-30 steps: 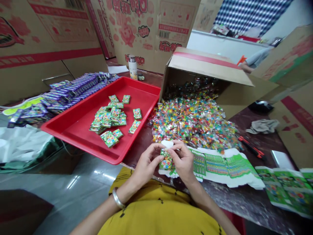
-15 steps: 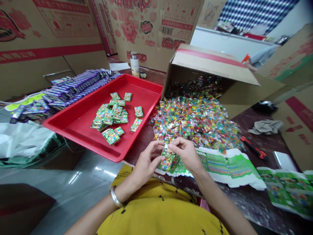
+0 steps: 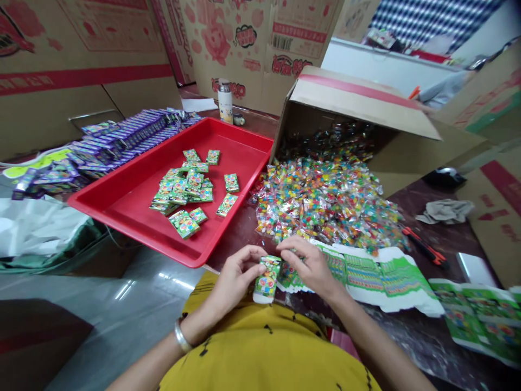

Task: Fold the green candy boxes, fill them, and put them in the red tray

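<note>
Green box [image 3: 267, 276] in left hand [image 3: 233, 278], red tray [image 3: 134, 214] beyond.

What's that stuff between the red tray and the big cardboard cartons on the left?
Rows of small purple boxes, lined up beside the red tray; the head view shows them.

Left hand [image 3: 234, 277], gripping small green printed cardboard box [image 3: 267, 276], and right hand [image 3: 311, 266] at near table edge
Ahead: heap of clear-wrapped multicoloured candy packets [image 3: 325, 201], backed by tipped brown cardboard carton [image 3: 358, 103], blocks forward reach
Right: row of flat green printed carton blanks [image 3: 366, 274], low, passable above
Left: red plastic tray [image 3: 130, 201], raised rim, left half bare
Bare dark tabletop strip [image 3: 240, 231] between tray and heap: open lane
</note>
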`<state>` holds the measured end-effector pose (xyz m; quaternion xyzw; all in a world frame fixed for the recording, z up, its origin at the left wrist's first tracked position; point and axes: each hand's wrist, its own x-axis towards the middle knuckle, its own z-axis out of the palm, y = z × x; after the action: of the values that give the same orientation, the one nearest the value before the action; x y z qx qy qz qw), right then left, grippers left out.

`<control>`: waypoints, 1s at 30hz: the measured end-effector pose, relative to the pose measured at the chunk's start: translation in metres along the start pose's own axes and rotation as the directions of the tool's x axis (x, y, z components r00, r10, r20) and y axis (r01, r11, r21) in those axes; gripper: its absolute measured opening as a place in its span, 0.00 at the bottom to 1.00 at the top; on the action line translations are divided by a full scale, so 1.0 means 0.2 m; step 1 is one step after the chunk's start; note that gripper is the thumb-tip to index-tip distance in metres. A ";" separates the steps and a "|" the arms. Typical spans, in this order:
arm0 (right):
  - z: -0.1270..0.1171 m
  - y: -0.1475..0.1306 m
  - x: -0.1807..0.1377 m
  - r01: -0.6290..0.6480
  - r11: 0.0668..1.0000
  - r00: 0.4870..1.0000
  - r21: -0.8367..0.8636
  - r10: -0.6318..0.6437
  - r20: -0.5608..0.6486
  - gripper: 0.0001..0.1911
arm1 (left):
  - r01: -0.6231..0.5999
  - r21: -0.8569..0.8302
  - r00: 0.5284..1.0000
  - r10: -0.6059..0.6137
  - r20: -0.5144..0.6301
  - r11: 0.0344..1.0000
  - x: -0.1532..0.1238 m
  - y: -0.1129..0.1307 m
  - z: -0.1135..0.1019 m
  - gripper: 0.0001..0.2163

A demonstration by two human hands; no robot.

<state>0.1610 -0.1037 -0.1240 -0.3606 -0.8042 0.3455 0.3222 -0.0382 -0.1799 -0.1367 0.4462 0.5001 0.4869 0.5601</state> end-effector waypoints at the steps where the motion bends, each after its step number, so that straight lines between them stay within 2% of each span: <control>1: -0.02 0.03 0.03 -0.007 0.996 1.000 -0.090 0.005 -0.018 0.08 | 0.008 0.000 0.999 -0.008 -0.034 1.000 0.01 0.00 -0.01 0.07; 3: -0.04 0.09 0.09 0.022 0.959 1.000 -0.284 -0.024 -0.003 0.09 | 0.020 -0.008 0.993 -0.021 -0.114 1.000 0.02 -0.01 -0.04 0.10; 6: -0.01 0.12 0.15 0.116 0.865 0.991 -0.488 -0.067 0.117 0.12 | 0.032 -0.066 0.975 -0.046 -0.219 0.997 0.02 -0.01 -0.07 0.15; 8: 0.04 0.12 0.16 0.126 0.809 0.990 -0.574 -0.062 0.130 0.12 | 0.068 -0.125 0.966 -0.097 -0.240 0.990 0.02 0.00 -0.08 0.19; 10: 0.08 0.13 0.18 0.125 0.785 0.991 -0.606 -0.076 0.106 0.08 | 0.131 -0.163 0.965 -0.163 -0.207 0.978 0.00 0.02 -0.08 0.25; 12: 0.07 0.14 0.20 0.116 0.816 0.993 -0.566 -0.113 0.040 0.06 | 0.181 -0.170 0.967 -0.207 -0.152 0.969 0.00 0.03 -0.08 0.26; 14: 0.03 0.14 0.23 0.071 0.875 0.986 -0.479 -0.134 -0.099 0.06 | 0.191 -0.169 0.970 -0.212 -0.119 0.967 0.00 0.03 -0.08 0.24; 16: -0.05 0.11 0.26 0.004 0.930 0.965 -0.367 -0.100 -0.244 0.07 | 0.170 -0.137 0.976 -0.186 -0.115 0.976 0.02 0.02 -0.08 0.19; 18: -0.12 0.06 0.28 -0.047 0.970 0.950 -0.239 -0.031 -0.312 0.08 | 0.134 -0.074 0.984 -0.142 -0.106 0.988 0.05 0.01 -0.07 0.15; 21: -0.18 -0.03 0.28 -0.102 0.989 0.956 -0.105 0.068 -0.284 0.09 | 0.088 0.017 0.995 -0.087 -0.055 0.996 0.08 -0.02 -0.05 0.15; 23: -0.17 -0.08 0.27 -0.112 0.988 0.965 -0.108 0.082 -0.247 0.08 | 0.045 0.068 0.999 -0.043 -0.026 0.997 0.08 -0.02 -0.03 0.16; 26: -0.13 -0.12 0.26 -0.045 0.981 0.978 -0.189 0.005 -0.210 0.07 | -0.030 0.095 1.000 0.030 0.009 0.995 0.08 -0.02 -0.01 0.15; 30: -0.06 -0.13 0.26 0.039 0.959 0.977 -0.281 -0.096 -0.191 0.05 | -0.044 0.013 0.998 0.043 0.034 0.999 0.09 -0.01 0.02 0.14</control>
<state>0.1335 -0.0709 -0.0818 -0.4074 -0.8194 0.1804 0.3607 -0.0330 -0.1619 -0.1411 0.4689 0.4840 0.4880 0.5547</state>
